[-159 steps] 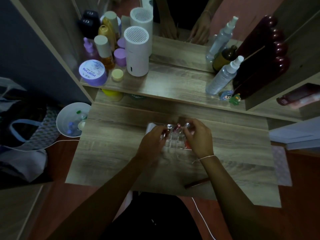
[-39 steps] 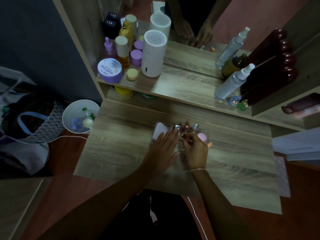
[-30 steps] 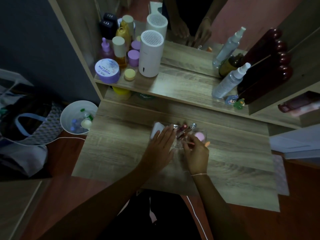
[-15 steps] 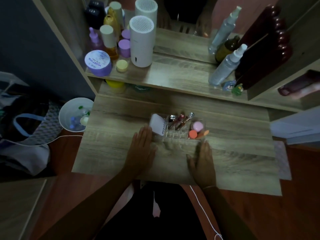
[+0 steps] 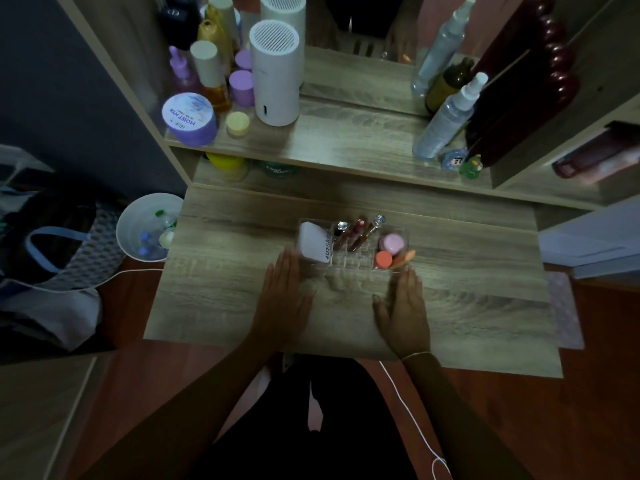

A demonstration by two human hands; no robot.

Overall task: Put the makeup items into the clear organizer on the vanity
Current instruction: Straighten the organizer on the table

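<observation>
Looking down from the head camera, the only view there is, both hands lie flat and open on the desk (image 5: 485,306) and hold nothing. The left hand (image 5: 284,299) is at about 7 o'clock from the clear organizer (image 5: 349,263), and its fingertips (image 5: 289,258) are very near the box, maybe touching it; I cannot tell. The right hand (image 5: 405,306) is at about 5 o'clock from it, just beside its front wall.

The organizer sits in the middle of the desk. A white case (image 5: 316,244) leans in its left part. Some thin lipstick tubes (image 5: 356,233) stand tilted in the middle slots. A pink puff (image 5: 392,242) and an orange sponge (image 5: 383,259) sit in the right part, and an orange stick (image 5: 405,257) pokes out over the right side. No loose makeup shows on the desk, so the job looks about done.

What could go wrong? The box looks light and slippery. If a hand bumps it while lifting away, it could slide toward 12 o'clock or tip. The tilted tubes could fall out, because they lean and stick up high. The orange stick could drop off, because it hangs over the edge. The white case could flop over, because it only leans. A little bin (image 5: 149,228) sits on the floor at 9 o'clock, and a rolling tube could land there.
</observation>
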